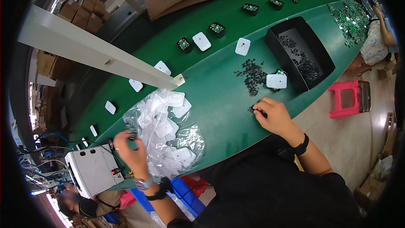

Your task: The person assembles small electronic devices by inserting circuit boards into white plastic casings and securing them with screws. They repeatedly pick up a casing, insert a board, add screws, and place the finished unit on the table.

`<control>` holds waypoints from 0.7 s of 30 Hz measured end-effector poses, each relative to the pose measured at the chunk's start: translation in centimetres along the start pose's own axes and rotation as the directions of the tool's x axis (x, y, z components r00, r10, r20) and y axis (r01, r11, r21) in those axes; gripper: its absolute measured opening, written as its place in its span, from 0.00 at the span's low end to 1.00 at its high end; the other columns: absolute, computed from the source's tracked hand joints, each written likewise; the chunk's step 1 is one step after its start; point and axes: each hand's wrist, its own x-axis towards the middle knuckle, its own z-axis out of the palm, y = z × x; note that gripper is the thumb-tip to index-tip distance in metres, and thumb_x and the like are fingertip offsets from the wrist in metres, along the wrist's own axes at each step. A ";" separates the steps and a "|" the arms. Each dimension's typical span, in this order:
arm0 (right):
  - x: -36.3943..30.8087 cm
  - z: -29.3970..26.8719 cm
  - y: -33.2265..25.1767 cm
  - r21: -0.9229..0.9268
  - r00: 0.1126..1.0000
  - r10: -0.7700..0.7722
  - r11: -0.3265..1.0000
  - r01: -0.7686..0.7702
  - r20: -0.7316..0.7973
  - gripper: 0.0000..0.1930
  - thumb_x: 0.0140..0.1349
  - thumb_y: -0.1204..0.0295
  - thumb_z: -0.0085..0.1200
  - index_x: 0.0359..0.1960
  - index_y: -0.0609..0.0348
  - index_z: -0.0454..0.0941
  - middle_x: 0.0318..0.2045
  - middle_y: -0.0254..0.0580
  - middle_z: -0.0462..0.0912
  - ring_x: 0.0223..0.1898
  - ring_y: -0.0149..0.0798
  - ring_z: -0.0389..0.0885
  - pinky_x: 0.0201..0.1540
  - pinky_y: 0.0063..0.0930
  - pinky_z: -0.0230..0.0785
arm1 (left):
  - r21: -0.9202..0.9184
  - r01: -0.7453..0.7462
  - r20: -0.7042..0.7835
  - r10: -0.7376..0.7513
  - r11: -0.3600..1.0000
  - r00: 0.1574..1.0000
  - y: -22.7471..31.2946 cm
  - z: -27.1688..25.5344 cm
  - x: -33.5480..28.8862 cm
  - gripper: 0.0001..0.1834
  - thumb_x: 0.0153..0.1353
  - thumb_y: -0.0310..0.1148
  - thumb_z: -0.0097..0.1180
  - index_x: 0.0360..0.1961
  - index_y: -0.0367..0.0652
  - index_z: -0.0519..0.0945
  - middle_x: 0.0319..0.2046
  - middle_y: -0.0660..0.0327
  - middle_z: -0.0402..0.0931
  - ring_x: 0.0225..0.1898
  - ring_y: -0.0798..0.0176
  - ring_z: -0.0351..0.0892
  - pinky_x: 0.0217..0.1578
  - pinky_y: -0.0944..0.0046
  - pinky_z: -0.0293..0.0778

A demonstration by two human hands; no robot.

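My right hand point(274, 117) is over the green table, thumb and fingers pinched together at a few small black parts point(252, 109). Just beyond it lies a loose pile of similar black parts point(253, 76). A white rounded cover plate point(276, 81) rests on a circuit-board unit beside that pile. Over on the left, my left hand point(131, 153) is raised with bent fingers near a clear plastic bag point(196, 137) of white cover plates point(163, 129). A blurred dark object point(130, 131) shows at its fingertips; whether the hand grips it is unclear.
A black open box point(306, 55) with small black parts stands at the right. Along the green belt point(168, 25) sit white plates and black-cased circuit units point(217, 28). A slanted metal post point(101, 57) crosses the left side, above a white machine point(93, 171). Other people sit at both ends.
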 end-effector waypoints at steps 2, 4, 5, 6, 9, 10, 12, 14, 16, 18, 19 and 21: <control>0.1 -0.2 0.4 0.035 1.000 0.010 0.999 -0.011 0.015 0.05 0.54 0.78 0.62 0.33 0.61 0.80 0.30 0.42 0.80 0.29 0.46 0.83 0.32 0.37 0.76 | -0.184 -0.032 0.090 0.049 0.982 0.995 6.3 0.1 -0.5 0.18 0.42 0.16 0.61 0.38 0.37 0.75 0.42 0.49 0.76 0.47 0.44 0.77 0.51 0.50 0.73; -0.2 -0.9 0.8 0.041 1.000 0.008 0.999 -0.009 0.021 0.05 0.54 0.78 0.63 0.32 0.61 0.81 0.30 0.41 0.80 0.29 0.46 0.82 0.32 0.37 0.75 | -0.295 -0.070 0.251 0.148 0.953 0.957 11.1 1.3 -1.4 0.19 0.41 0.17 0.65 0.37 0.39 0.77 0.46 0.51 0.78 0.54 0.40 0.77 0.56 0.45 0.74; -0.2 -0.8 0.9 0.038 0.999 -0.009 0.999 0.007 0.031 0.05 0.53 0.78 0.63 0.32 0.61 0.81 0.30 0.41 0.80 0.29 0.46 0.82 0.31 0.37 0.75 | -0.368 -0.038 0.277 0.149 0.929 0.949 12.9 2.1 -2.0 0.19 0.41 0.17 0.66 0.38 0.38 0.77 0.47 0.52 0.78 0.57 0.40 0.76 0.56 0.44 0.74; -0.2 -0.8 1.0 0.030 0.999 -0.020 0.999 0.019 0.036 0.05 0.53 0.78 0.63 0.32 0.61 0.81 0.29 0.41 0.80 0.29 0.46 0.82 0.31 0.37 0.75 | -0.443 -0.025 0.278 0.163 0.896 0.947 14.6 3.0 -2.4 0.20 0.41 0.18 0.67 0.38 0.38 0.78 0.47 0.52 0.78 0.57 0.41 0.77 0.56 0.45 0.74; -0.4 -0.5 1.0 -0.030 0.995 -0.094 0.995 0.095 0.034 0.05 0.52 0.77 0.64 0.30 0.60 0.81 0.29 0.41 0.80 0.28 0.47 0.81 0.30 0.37 0.74 | -0.475 -0.100 0.341 0.287 0.875 0.895 17.4 5.6 -3.0 0.19 0.41 0.18 0.69 0.38 0.37 0.79 0.49 0.50 0.77 0.57 0.41 0.77 0.52 0.48 0.78; -0.4 -0.4 0.8 -0.042 0.995 -0.102 0.994 0.103 0.015 0.05 0.52 0.76 0.64 0.29 0.60 0.80 0.29 0.41 0.80 0.28 0.47 0.81 0.30 0.38 0.74 | -0.472 -0.134 0.328 0.314 0.872 0.891 17.8 6.5 -3.5 0.19 0.42 0.18 0.68 0.38 0.36 0.79 0.49 0.50 0.76 0.57 0.41 0.76 0.51 0.49 0.79; -0.3 0.2 0.1 -0.055 0.992 -0.122 0.991 0.120 -0.025 0.05 0.51 0.76 0.65 0.28 0.59 0.80 0.28 0.41 0.80 0.27 0.47 0.81 0.29 0.39 0.73 | -0.462 -0.139 0.323 0.312 0.876 0.893 18.1 7.5 -4.5 0.18 0.42 0.17 0.66 0.38 0.36 0.79 0.49 0.50 0.76 0.57 0.41 0.76 0.52 0.49 0.79; -0.3 0.5 -0.1 -0.094 0.995 -0.088 0.992 0.083 -0.046 0.05 0.51 0.76 0.65 0.27 0.60 0.80 0.27 0.41 0.80 0.27 0.47 0.81 0.30 0.39 0.73 | -0.456 -0.135 0.334 0.310 0.880 0.890 18.3 7.1 -5.0 0.17 0.45 0.16 0.64 0.39 0.36 0.80 0.50 0.50 0.76 0.57 0.41 0.77 0.53 0.49 0.78; -0.3 0.9 -0.3 -0.093 0.996 -0.047 0.995 0.040 -0.069 0.05 0.51 0.76 0.65 0.26 0.60 0.80 0.26 0.41 0.80 0.28 0.48 0.81 0.30 0.39 0.73 | -0.488 -0.155 0.311 0.337 0.859 0.888 18.2 6.6 -5.3 0.16 0.46 0.15 0.62 0.39 0.37 0.81 0.50 0.50 0.76 0.57 0.42 0.77 0.54 0.49 0.78; -0.3 1.0 -0.2 -0.091 0.995 0.010 0.996 -0.019 -0.098 0.05 0.52 0.76 0.65 0.26 0.60 0.80 0.25 0.41 0.80 0.28 0.48 0.81 0.30 0.40 0.73 | -0.488 -0.033 0.334 0.221 0.872 0.916 17.5 5.2 -4.9 0.14 0.50 0.14 0.58 0.38 0.37 0.80 0.47 0.48 0.78 0.53 0.43 0.79 0.51 0.50 0.78; -0.3 1.4 -0.1 -0.070 0.994 0.039 0.996 -0.046 -0.100 0.05 0.51 0.76 0.65 0.25 0.60 0.80 0.25 0.41 0.80 0.28 0.48 0.81 0.30 0.40 0.73 | -0.462 0.062 0.348 0.117 0.885 0.930 16.8 4.8 -4.7 0.13 0.51 0.14 0.57 0.38 0.37 0.79 0.46 0.48 0.78 0.51 0.43 0.80 0.49 0.51 0.78; -0.4 1.5 0.0 -0.060 0.991 0.091 0.994 -0.096 -0.094 0.05 0.51 0.76 0.65 0.25 0.60 0.80 0.25 0.42 0.80 0.28 0.49 0.81 0.30 0.40 0.73 | -0.398 0.211 0.376 -0.051 0.893 0.925 15.1 5.2 -4.1 0.12 0.54 0.17 0.57 0.40 0.36 0.77 0.42 0.47 0.78 0.46 0.42 0.78 0.46 0.51 0.76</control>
